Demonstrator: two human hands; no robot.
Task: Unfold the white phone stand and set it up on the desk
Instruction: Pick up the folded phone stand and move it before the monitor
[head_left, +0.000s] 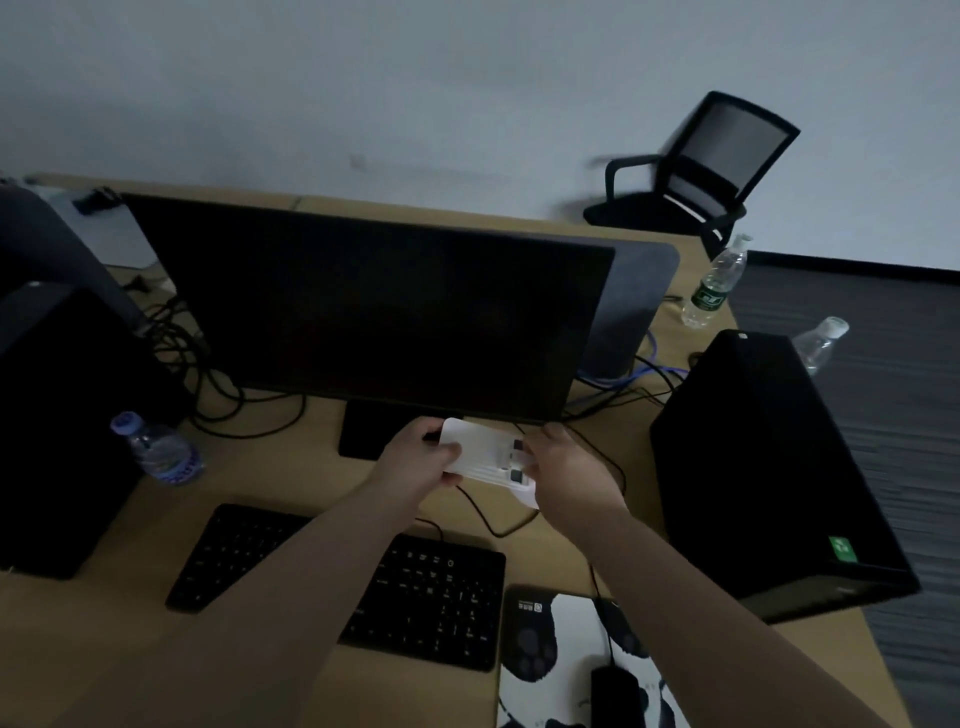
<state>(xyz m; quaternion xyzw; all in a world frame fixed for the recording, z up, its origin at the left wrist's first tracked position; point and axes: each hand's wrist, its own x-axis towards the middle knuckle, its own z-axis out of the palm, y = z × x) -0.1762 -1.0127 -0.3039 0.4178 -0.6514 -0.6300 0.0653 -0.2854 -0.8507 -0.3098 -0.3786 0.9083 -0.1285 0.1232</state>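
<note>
The white phone stand (485, 457) is a flat white plate with small dark hinge parts near its right end. I hold it above the wooden desk (291, 467), just in front of the monitor's foot. My left hand (415, 460) grips its left end, thumb on top. My right hand (566, 470) holds the right end, and its fingers cover that edge. A second white piece shows under the plate at the lower right. Whether the stand touches the desk is not visible.
A large dark monitor (384, 312) stands right behind the stand. A black keyboard (415, 587) lies under my forearms, with a mouse (615, 696) on a panda mat at the right. Black computer towers (769, 467) flank the desk. Water bottles (156, 449) and cables lie around.
</note>
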